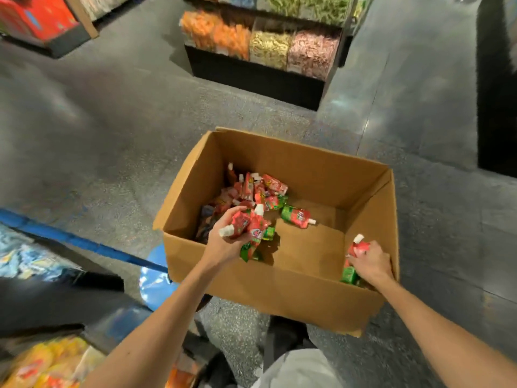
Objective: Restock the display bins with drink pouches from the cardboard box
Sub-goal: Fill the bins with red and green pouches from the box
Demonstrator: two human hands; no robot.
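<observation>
Grey speckled shop floor (98, 121), with a black display stand (260, 79) of filled bins at 12 o'clock and the open cardboard box (279, 287) at centre.

I read the left hand (223, 245) as closed around a bunch of several red-and-green drink pouches (249, 228), inside the box at its 8 o'clock side. The right hand (370, 264) is curled over two or so pouches (359, 247) in the 4 o'clock corner.

Orientation: in the left bunch one white cap points toward 8 o'clock, another toward 12; long axes are splayed, not parallel. The right-hand pouch stands cap-up, long axis toward 12 o'clock. A loose pouch (298, 217) lies flat, cap toward 4 o'clock.

Risk, as I judge it: the left bunch is overfilled (lower pouches hang below the palm), so a pouch could slip out on lifting. The remaining heap (251, 191) sits at 11 o'clock.
</observation>
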